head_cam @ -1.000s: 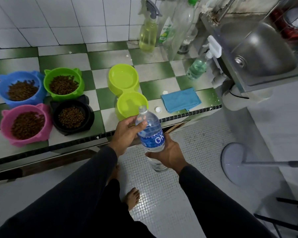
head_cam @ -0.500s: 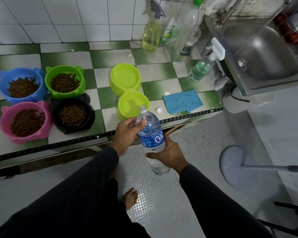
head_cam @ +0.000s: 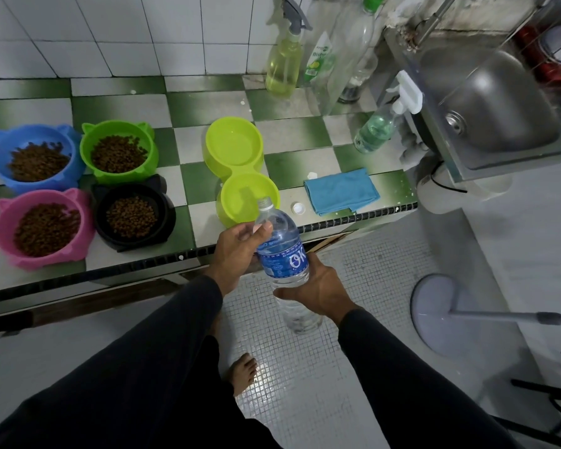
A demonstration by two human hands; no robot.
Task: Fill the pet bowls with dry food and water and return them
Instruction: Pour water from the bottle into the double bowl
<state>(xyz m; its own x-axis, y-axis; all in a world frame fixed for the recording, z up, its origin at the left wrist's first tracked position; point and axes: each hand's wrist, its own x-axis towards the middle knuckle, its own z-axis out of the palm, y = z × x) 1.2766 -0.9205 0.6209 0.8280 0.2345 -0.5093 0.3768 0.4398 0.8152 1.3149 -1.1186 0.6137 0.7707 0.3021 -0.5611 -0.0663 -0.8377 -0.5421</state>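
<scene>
Both my hands hold a clear water bottle (head_cam: 284, 254) with a blue label, uncapped and upright, just in front of the counter edge. My left hand (head_cam: 237, 251) grips its shoulder; my right hand (head_cam: 318, 286) wraps its lower body. Its white cap (head_cam: 297, 208) lies on the counter. Just beyond the bottle's mouth is a lime double bowl (head_cam: 237, 170) holding water. At the left stand a blue bowl (head_cam: 33, 157), a green bowl (head_cam: 119, 150), a pink bowl (head_cam: 42, 226) and a black bowl (head_cam: 133, 215), each filled with brown dry food.
A folded blue cloth (head_cam: 340, 191) lies right of the cap. Spray bottles (head_cam: 282, 56) and a dish-soap bottle (head_cam: 319, 59) stand at the tiled back wall. A steel sink (head_cam: 486, 102) is at right. A fan base (head_cam: 441, 312) and my bare foot (head_cam: 245, 371) are on the floor.
The bottle and both hands have barely moved; the grip is the same. The view has shifted very slightly.
</scene>
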